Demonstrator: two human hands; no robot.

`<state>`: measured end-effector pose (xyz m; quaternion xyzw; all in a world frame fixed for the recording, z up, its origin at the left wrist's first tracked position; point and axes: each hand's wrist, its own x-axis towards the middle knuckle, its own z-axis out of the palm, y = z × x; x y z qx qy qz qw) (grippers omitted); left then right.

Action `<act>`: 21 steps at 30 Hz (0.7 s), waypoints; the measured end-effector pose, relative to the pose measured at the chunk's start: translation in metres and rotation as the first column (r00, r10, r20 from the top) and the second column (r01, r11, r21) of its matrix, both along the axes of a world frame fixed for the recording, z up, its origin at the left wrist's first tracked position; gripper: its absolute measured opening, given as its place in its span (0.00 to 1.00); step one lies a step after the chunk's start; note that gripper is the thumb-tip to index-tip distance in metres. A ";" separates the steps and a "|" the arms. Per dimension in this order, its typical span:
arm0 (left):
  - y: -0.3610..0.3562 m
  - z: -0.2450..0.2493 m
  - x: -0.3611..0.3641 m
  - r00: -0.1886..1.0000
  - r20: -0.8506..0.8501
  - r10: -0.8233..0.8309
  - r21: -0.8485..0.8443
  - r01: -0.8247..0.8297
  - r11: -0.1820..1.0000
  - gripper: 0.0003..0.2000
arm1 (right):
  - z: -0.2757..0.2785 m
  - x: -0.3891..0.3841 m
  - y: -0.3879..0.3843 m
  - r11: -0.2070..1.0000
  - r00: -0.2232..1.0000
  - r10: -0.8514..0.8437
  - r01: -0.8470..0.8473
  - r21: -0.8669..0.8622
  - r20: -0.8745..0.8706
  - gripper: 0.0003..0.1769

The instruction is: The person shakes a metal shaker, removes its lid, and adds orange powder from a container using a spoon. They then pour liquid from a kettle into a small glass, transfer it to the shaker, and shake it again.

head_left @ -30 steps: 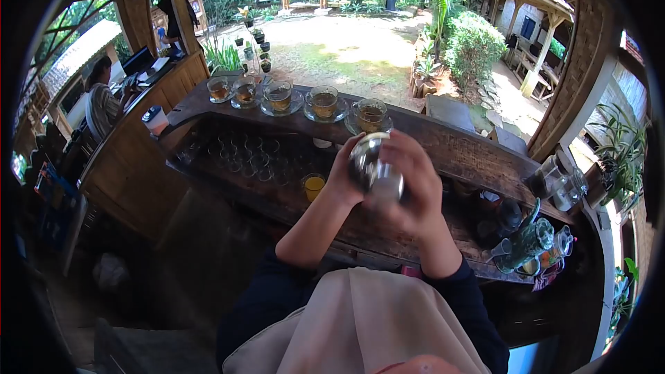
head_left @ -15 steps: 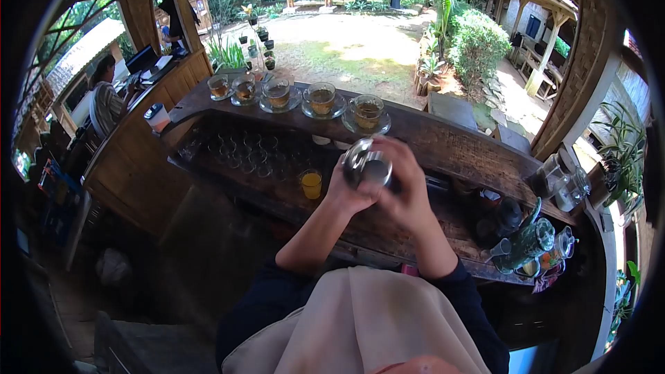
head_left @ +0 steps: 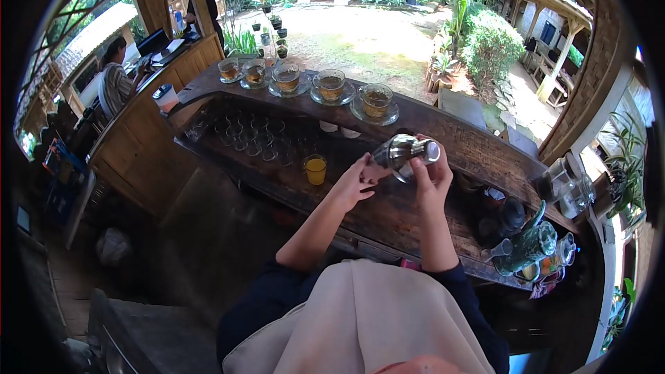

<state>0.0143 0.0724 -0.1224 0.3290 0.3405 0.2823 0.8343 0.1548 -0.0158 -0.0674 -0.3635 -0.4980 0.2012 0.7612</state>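
Note:
A shiny metal cocktail shaker (head_left: 400,152) is held above the counter, tilted so that its capped end points right. My right hand (head_left: 435,176) grips it near the cap and shoulder. At the lower end, my left hand (head_left: 355,183) curls against the body, with some fingers loosely spread. Left of the shaker a glass of orange drink (head_left: 315,170) stands on the lower wooden counter (head_left: 388,213). Beyond my hands, a glass cup of amber drink (head_left: 376,101) rests on a saucer, the nearest of several such cups in a row.
Several upturned-looking clear glasses (head_left: 253,137) stand on the left of the lower counter. A green patterned pitcher (head_left: 530,249) and glass jars (head_left: 564,183) are at the right end. A lidded cup (head_left: 165,97) stands far left. A seated person (head_left: 116,86) is behind the wooden desk.
The shaker has swung from pointing toward me to lying tilted to the right. My right hand has shifted right toward its cap, and my left fingers have loosened. The view has shifted slightly.

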 end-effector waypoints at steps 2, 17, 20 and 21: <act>-0.006 -0.012 -0.006 0.989 -0.148 -0.029 0.092 0.043 0.995 0.30 | 0.001 0.009 -0.010 0.998 0.999 0.027 -0.029 -0.056 -0.038 0.21; -0.043 -0.004 -0.020 0.982 -0.154 0.109 0.953 0.118 0.278 0.50 | -0.026 0.028 -0.015 0.900 0.974 0.033 0.069 -0.429 0.226 0.18; -0.046 0.000 -0.031 0.872 -0.400 0.283 0.916 0.372 0.148 0.49 | -0.020 0.027 -0.014 0.802 0.925 -0.023 0.243 -0.546 0.379 0.19; -0.047 -0.001 -0.034 0.868 -0.420 0.265 0.907 0.400 0.128 0.48 | -0.022 0.028 -0.010 0.709 0.860 0.012 0.353 -0.611 0.510 0.21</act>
